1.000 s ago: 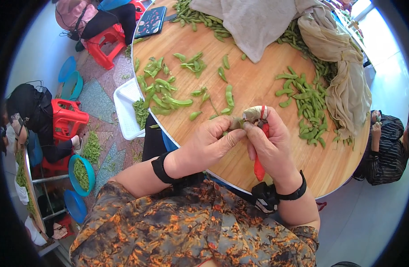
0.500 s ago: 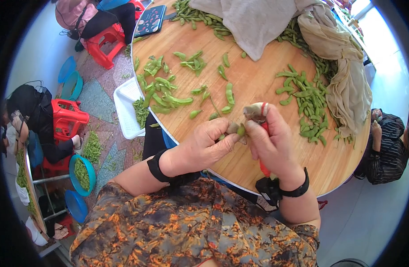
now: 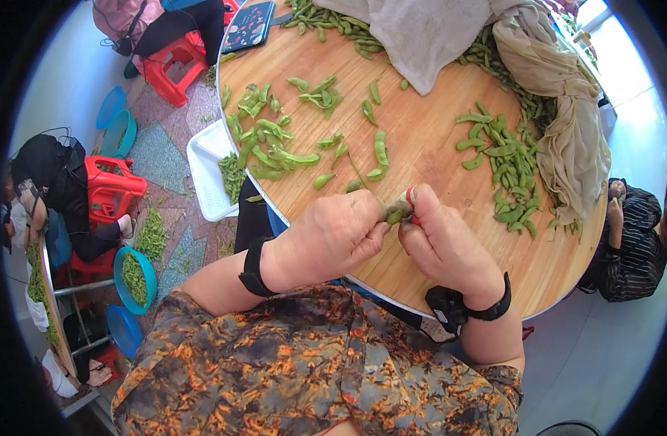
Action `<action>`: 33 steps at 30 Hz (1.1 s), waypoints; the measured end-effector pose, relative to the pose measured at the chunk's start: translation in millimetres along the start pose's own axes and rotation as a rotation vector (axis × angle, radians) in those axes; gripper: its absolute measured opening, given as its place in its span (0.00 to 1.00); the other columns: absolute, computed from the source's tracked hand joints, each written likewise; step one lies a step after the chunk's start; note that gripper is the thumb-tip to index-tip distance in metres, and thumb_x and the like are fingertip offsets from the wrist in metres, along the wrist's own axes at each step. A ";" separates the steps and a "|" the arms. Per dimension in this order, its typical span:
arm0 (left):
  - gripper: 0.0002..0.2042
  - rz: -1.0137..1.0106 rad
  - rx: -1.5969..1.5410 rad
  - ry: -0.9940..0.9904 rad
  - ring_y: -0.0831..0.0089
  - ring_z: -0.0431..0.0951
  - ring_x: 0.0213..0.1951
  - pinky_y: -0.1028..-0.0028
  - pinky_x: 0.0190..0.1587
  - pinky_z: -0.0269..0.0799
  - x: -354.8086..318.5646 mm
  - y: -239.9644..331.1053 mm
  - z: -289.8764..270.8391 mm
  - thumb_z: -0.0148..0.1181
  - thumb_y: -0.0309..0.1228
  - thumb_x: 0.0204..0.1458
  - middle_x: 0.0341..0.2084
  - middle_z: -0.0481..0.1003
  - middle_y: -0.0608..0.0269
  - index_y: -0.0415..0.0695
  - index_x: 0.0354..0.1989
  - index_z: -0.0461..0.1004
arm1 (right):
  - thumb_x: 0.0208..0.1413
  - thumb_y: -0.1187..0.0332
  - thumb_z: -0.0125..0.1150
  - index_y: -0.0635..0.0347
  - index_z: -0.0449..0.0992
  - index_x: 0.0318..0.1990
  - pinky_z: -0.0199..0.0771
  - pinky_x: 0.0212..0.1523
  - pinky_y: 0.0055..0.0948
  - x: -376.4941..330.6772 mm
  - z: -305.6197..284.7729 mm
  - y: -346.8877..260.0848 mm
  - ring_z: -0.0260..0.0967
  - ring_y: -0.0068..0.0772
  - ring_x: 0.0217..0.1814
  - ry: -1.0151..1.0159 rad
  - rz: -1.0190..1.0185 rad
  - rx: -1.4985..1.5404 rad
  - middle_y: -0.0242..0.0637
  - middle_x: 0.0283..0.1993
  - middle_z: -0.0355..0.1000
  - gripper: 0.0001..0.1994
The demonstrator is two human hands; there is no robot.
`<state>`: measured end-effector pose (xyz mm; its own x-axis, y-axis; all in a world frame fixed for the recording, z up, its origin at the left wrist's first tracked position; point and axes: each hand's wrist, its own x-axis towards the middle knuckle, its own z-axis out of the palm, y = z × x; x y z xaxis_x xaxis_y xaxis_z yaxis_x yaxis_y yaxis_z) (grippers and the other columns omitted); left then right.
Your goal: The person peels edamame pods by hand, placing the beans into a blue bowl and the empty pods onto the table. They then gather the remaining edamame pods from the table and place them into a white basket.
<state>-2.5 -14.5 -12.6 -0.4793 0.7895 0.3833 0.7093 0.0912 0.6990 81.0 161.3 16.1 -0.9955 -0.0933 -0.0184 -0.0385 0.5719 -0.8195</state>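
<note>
My left hand [image 3: 337, 229] is closed, thumb and fingers pinching a green soybean pod [image 3: 394, 217] at its right side. Facing it, almost touching, my right hand [image 3: 446, 236] is closed around a small red-handled tool [image 3: 415, 220]; its kind is hidden by my fingers. A pale covering with a red band [image 3: 409, 196] shows at the tip of a right-hand digit. Both hands are above the near edge of the round wooden table [image 3: 428, 138]. Loose pods [image 3: 275, 156] lie beyond my left hand, and a larger pile of pods [image 3: 511, 156] lies to the right.
A grey cloth [image 3: 420, 43] and a beige cloth [image 3: 573, 145] cover more pods at the far side. A white basket [image 3: 202, 167] with pods stands left of the table. Red stools [image 3: 175, 73], teal basins [image 3: 148, 280] and other people are around.
My hands have come closer together at the pod. My right hand has tilted inward, so the red handle that showed below it is now mostly hidden. The view has shifted slightly.
</note>
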 end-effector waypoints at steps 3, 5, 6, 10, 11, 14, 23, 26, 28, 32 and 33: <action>0.08 -0.001 -0.038 -0.002 0.58 0.67 0.22 0.66 0.24 0.61 -3.0 -2.7 1.9 0.55 0.27 0.51 0.19 0.64 0.54 0.38 0.25 0.64 | 0.50 0.78 0.47 0.64 0.61 0.42 0.67 0.28 0.42 -0.3 1.5 -4.3 0.67 0.58 0.30 0.030 -0.031 -0.004 0.53 0.26 0.67 0.11; 0.08 -0.093 -0.316 -0.066 0.66 0.65 0.21 0.70 0.23 0.60 -8.4 -9.5 3.6 0.54 0.28 0.54 0.18 0.63 0.59 0.39 0.26 0.65 | 0.50 0.78 0.46 0.63 0.61 0.42 0.67 0.27 0.40 -0.5 2.4 -3.3 0.67 0.58 0.28 0.044 -0.057 0.013 0.52 0.25 0.66 0.10; 0.08 -0.184 -0.595 -0.130 0.75 0.63 0.19 0.74 0.22 0.58 -9.8 -11.2 4.0 0.53 0.30 0.56 0.17 0.62 0.65 0.39 0.28 0.66 | 0.51 0.78 0.46 0.62 0.61 0.41 0.66 0.25 0.38 -0.9 3.8 -0.1 0.67 0.54 0.26 0.016 -0.061 0.146 0.49 0.24 0.66 0.09; 0.08 -0.653 -1.338 -0.286 0.86 0.56 0.20 0.82 0.21 0.52 -5.9 1.0 -5.1 0.49 0.32 0.60 0.18 0.59 0.75 0.41 0.31 0.68 | 0.53 0.79 0.45 0.61 0.62 0.39 0.65 0.24 0.31 -1.7 -2.4 -7.8 0.65 0.39 0.22 -0.097 0.095 0.444 0.42 0.22 0.64 0.07; 0.07 -0.687 -1.506 -0.305 0.85 0.55 0.20 0.83 0.21 0.51 -6.6 0.6 -4.1 0.48 0.32 0.60 0.21 0.63 0.73 0.41 0.34 0.68 | 0.53 0.79 0.45 0.61 0.62 0.39 0.65 0.24 0.31 -2.6 -3.8 -11.8 0.65 0.39 0.22 -0.098 0.093 0.444 0.42 0.22 0.64 0.07; 0.08 -0.733 -1.550 -0.287 0.84 0.56 0.20 0.84 0.22 0.51 -6.5 -1.1 -0.1 0.49 0.33 0.59 0.24 0.67 0.70 0.41 0.36 0.68 | 0.53 0.79 0.45 0.61 0.63 0.38 0.65 0.25 0.30 -3.2 -4.7 -16.7 0.66 0.33 0.23 -0.102 0.227 0.642 0.41 0.23 0.65 0.06; 0.11 -0.090 -0.330 -0.145 0.85 0.64 0.22 0.80 0.24 0.61 0.7 2.4 -17.7 0.56 0.33 0.56 0.18 0.67 0.71 0.41 0.24 0.68 | 0.53 0.77 0.50 0.61 0.63 0.38 0.67 0.26 0.32 -2.4 9.1 -10.4 0.65 0.47 0.23 0.212 -0.076 0.031 0.46 0.24 0.65 0.06; 0.13 -0.306 -0.539 -0.260 0.76 0.67 0.21 0.75 0.24 0.62 1.7 0.5 -13.9 0.56 0.36 0.55 0.16 0.67 0.63 0.39 0.24 0.71 | 0.52 0.78 0.50 0.61 0.63 0.38 0.67 0.26 0.32 -3.8 7.8 -10.6 0.66 0.46 0.23 0.138 -0.155 0.064 0.46 0.24 0.65 0.06; 0.13 -0.241 -0.701 -0.309 0.80 0.68 0.22 0.78 0.25 0.63 5.3 2.4 -16.2 0.54 0.35 0.57 0.18 0.69 0.67 0.39 0.26 0.72 | 0.54 0.78 0.49 0.62 0.63 0.38 0.67 0.26 0.30 -3.3 1.6 -13.7 0.67 0.38 0.24 -0.062 0.086 0.368 0.42 0.24 0.66 0.05; 0.10 -0.420 -0.929 -0.313 0.81 0.69 0.24 0.80 0.28 0.64 1.9 -0.7 -13.3 0.51 0.32 0.57 0.21 0.72 0.69 0.38 0.30 0.73 | 0.56 0.78 0.48 0.63 0.64 0.37 0.67 0.26 0.25 -2.2 -1.4 -20.0 0.67 0.27 0.25 -0.035 0.136 0.550 0.36 0.25 0.67 0.03; 0.09 -0.582 -1.033 -0.206 0.82 0.67 0.23 0.81 0.25 0.61 2.5 0.7 -16.5 0.49 0.31 0.56 0.21 0.72 0.68 0.40 0.28 0.72 | 0.56 0.78 0.48 0.64 0.64 0.37 0.67 0.27 0.24 -1.6 -9.2 -20.3 0.66 0.24 0.26 0.097 0.153 0.493 0.34 0.25 0.67 0.03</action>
<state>-11.8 -22.4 -1.2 -0.4315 0.8824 -0.1877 -0.3802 0.0109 0.9248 82.6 157.3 38.1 -0.9908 0.0511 -0.1253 0.1306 0.1195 -0.9842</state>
